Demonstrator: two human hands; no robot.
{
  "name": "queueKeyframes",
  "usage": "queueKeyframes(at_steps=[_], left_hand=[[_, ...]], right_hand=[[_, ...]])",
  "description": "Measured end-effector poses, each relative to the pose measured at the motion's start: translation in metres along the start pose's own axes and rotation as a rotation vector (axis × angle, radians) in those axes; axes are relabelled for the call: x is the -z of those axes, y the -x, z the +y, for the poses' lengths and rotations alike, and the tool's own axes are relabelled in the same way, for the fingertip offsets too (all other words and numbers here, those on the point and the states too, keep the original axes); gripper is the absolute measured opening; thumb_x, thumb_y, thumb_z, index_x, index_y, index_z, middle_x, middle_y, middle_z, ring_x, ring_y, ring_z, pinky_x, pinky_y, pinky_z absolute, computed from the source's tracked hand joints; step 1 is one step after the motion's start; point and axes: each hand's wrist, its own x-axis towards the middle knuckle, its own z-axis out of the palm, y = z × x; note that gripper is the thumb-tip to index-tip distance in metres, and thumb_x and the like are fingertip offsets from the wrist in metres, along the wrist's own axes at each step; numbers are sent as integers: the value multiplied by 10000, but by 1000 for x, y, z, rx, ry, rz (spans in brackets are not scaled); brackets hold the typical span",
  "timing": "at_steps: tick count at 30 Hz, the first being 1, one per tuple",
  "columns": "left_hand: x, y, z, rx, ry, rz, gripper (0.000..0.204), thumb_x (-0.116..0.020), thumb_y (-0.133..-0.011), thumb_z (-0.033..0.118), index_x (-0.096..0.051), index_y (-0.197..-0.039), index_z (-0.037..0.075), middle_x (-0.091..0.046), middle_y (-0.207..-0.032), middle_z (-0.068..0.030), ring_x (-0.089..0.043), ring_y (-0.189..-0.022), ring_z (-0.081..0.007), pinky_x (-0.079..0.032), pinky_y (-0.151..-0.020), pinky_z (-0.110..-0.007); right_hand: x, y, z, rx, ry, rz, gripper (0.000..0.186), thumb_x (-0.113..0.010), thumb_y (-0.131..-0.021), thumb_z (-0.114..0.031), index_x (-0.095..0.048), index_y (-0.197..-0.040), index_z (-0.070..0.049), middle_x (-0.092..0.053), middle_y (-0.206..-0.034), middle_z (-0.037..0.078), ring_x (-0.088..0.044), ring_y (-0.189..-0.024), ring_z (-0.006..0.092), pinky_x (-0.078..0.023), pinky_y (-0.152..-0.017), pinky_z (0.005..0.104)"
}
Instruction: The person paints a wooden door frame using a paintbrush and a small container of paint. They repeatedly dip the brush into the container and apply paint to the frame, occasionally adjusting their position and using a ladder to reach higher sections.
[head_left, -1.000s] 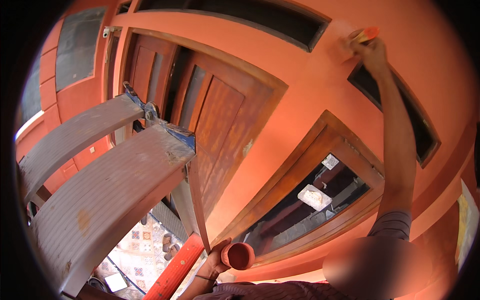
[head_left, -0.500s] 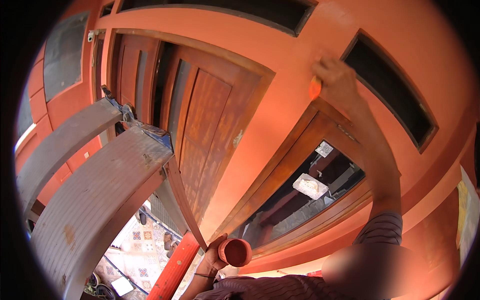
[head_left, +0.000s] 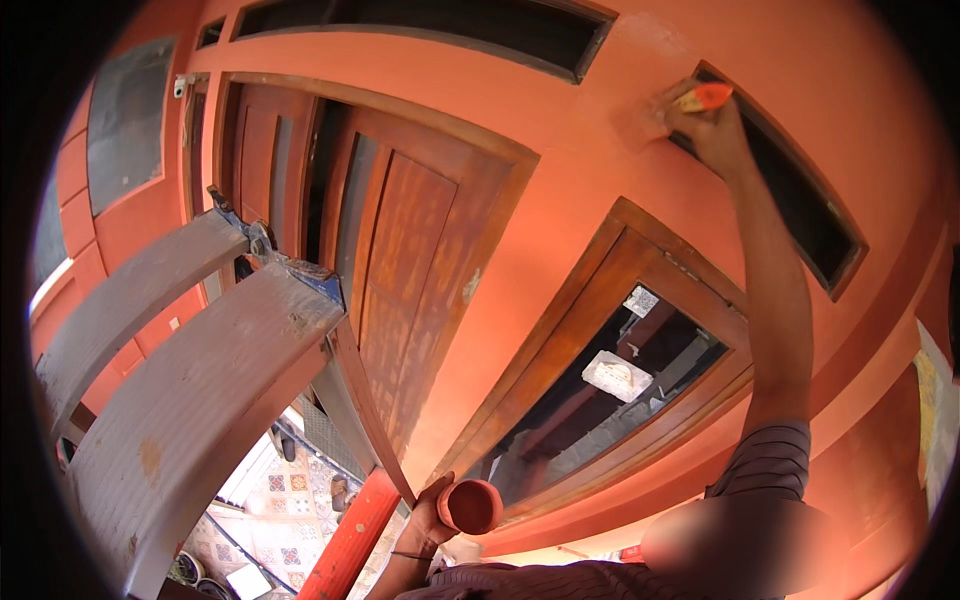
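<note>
My right hand (head_left: 712,138) is raised to the orange wall (head_left: 580,160), closed around a paintbrush (head_left: 708,97) with an orange-tipped handle. The brush's bristle end is blurred against the wall, beside the left end of a narrow dark window (head_left: 790,190). Low in the view, my left hand (head_left: 430,512) grips a small reddish cup (head_left: 472,507) from its left side. Dark red paint shows inside the cup.
A grey stepladder (head_left: 190,370) with paint stains stands at the left, with a red post (head_left: 350,540) beside it. Wooden doors (head_left: 410,210) and a wood-framed glass window (head_left: 560,420) are set in the wall. Patterned floor tiles (head_left: 290,510) lie far below.
My right hand has moved up and right with the paintbrush, away from the window frame's top corner, and the handle has swung upward. My left hand and the cup stay almost in place.
</note>
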Motion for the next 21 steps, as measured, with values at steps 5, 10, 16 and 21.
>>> queueKeyframes(at_steps=[5, 10, 16, 21], left_hand=[[-19, 9, -3, 6, -15, 36, 432, -529, -1142, 365, -700, -1192, -29, -787, -1137, -197, -769, -1050, -329, -624, -978, -515], [-20, 12, -2, -10, -5, 7, 422, -541, -1138, 364, -706, -1179, -23, -789, -1125, -193, -772, -1034, -317, -630, -964, -503], [-21, 11, -4, 11, 4, -2, 393, -571, -1126, 352, -704, -1178, -15, -790, -1118, -182, -772, -1018, -303, -633, -954, -501], [-22, 7, -2, -18, -32, 40, 373, -573, -1126, 340, -695, -1170, -10, -789, -1097, -178, -775, -997, -301, -641, -935, -493]], right_hand=[[62, -52, -1, 59, 128, 93, 154, -715, -856, 8, -732, -1006, -18, -757, -975, 49, -718, -897, 170, -577, -817, 328], [92, -81, -6, 110, 166, 138, 154, -721, -936, -23, -746, -1079, 27, -726, -983, 34, -666, -897, 123, -545, -831, 299], [94, -82, -38, 232, 539, 265, 173, -764, -960, -68, -754, -1127, -22, -762, -1106, 29, -710, -1001, 131, -562, -907, 309], [25, -39, -18, 792, 898, 235, 213, -715, -828, 17, -727, -1017, -81, -764, -1018, 59, -737, -916, 244, -598, -823, 367]])
